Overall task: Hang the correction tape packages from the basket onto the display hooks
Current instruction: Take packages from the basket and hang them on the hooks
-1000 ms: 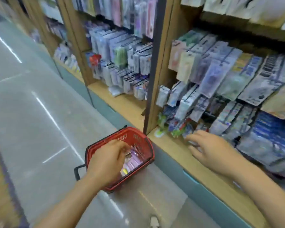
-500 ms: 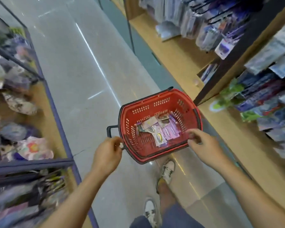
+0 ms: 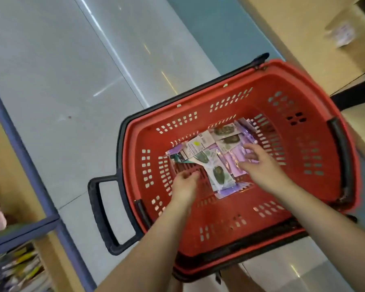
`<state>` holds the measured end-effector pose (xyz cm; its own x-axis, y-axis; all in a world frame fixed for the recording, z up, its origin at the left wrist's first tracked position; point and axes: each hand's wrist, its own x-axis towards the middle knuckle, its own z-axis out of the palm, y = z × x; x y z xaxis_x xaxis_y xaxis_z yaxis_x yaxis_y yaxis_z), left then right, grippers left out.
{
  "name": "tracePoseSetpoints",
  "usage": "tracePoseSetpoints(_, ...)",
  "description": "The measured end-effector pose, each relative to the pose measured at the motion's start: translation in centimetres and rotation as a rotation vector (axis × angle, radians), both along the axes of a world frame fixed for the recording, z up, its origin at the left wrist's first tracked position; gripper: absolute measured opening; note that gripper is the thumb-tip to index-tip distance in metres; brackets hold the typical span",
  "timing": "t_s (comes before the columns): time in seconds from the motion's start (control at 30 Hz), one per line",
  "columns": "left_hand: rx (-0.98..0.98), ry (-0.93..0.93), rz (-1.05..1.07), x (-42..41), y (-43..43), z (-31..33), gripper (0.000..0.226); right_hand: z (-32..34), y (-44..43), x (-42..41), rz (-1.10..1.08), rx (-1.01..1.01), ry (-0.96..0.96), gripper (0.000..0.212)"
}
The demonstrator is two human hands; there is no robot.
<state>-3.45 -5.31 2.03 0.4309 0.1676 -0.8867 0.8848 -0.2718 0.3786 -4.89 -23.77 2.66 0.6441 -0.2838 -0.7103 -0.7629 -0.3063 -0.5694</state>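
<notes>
While both hands reach down into the red basket (image 3: 230,220), the packages (image 3: 217,159) lie in a loose, overlapping pile on the middle of its floor. They are white and purple cards facing up at mixed angles. The pile sits between the two hands and partly under the right one.

The left hand (image 3: 184,184) is at the pile's left edge, low over the bare red grid of the basket floor, with its fingertips just beside the nearest white package. Its fingers are curled inward, and blur hides whether they pinch a card or hold nothing.

The right hand (image 3: 261,165) lies over the purple packages on the pile's right side, palm down, fingers spread and fairly straight. It grips nothing that shows, and whether its fingertips touch the cards cannot be told.

The hands are apart, with white packages showing between them. Both forearms come in over the basket's near rim, the left from the lower left and the right from the lower right. The basket's black handle (image 3: 99,207) sticks out to the left over the grey floor (image 3: 61,70).
</notes>
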Motion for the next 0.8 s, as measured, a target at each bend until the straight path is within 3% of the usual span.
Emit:
tracePoseSetpoints(0.13,-0.032,0.101,0.175,1.1,-0.9,-11.6,0.020,-10.7,3.1,3.6,0.151,0.048,0.006,0.063)
tracePoseSetpoints(0.27,-0.015,0.070,0.254,1.9,-1.5,-19.9,0.045,-19.6,5.3,6.9,0.551,-0.147,-0.095,0.079)
tracePoseSetpoints(0.37,-0.054,0.060,0.430,2.9,-2.2,-22.7,0.053,-23.3,5.2,7.2,0.781,-0.323,-0.054,0.083)
tracePoseSetpoints(0.5,-0.137,0.178,0.656,3.8,-3.3,-24.6,0.043,-24.0,4.5,4.7,0.858,-0.361,0.052,0.083)
tracePoseSetpoints(0.6,-0.008,0.127,0.643,3.6,-4.1,-25.3,0.034,-24.0,4.0,4.1,0.804,-0.186,0.088,0.073)
tracePoseSetpoints(0.73,0.086,0.060,0.589,3.4,-4.4,-23.4,0.024,-22.3,3.3,6.1,0.565,0.019,0.093,0.030)
tracePoseSetpoints(0.8,0.062,-0.028,0.476,2.8,-4.5,-22.6,0.015,-21.3,2.6,7.1,0.395,0.054,0.051,0.018)
